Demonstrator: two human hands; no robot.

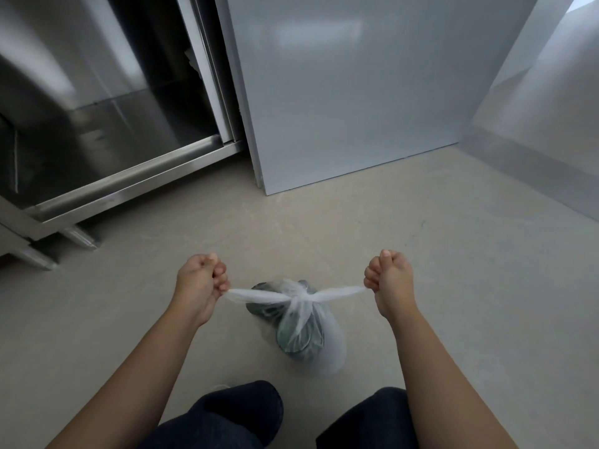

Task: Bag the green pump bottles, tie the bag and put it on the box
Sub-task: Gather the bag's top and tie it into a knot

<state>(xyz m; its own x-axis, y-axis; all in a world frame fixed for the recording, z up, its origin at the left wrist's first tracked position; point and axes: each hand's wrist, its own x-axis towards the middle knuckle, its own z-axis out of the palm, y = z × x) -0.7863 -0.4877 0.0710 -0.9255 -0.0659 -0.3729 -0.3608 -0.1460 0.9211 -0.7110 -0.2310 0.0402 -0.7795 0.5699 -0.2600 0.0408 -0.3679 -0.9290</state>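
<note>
A thin white plastic bag point(327, 348) hangs just in front of my knees, above the floor. Dark green pump bottles point(299, 335) show dimly through its film; their number is unclear. The bag's two handle ends are crossed into a knot point(296, 298) and stretched out sideways. My left hand point(202, 280) is a fist shut on the left end. My right hand point(390, 280) is a fist shut on the right end. Both hands are level and well apart, the plastic taut between them.
A stainless steel cabinet point(107, 163) with an open sliding door stands at the left on short feet. A pale grey panel point(366, 92) rises straight ahead, a wall point(544, 131) at the right. Grey floor point(324, 228) lies between. My knees in dark trousers point(233, 413) are at the bottom.
</note>
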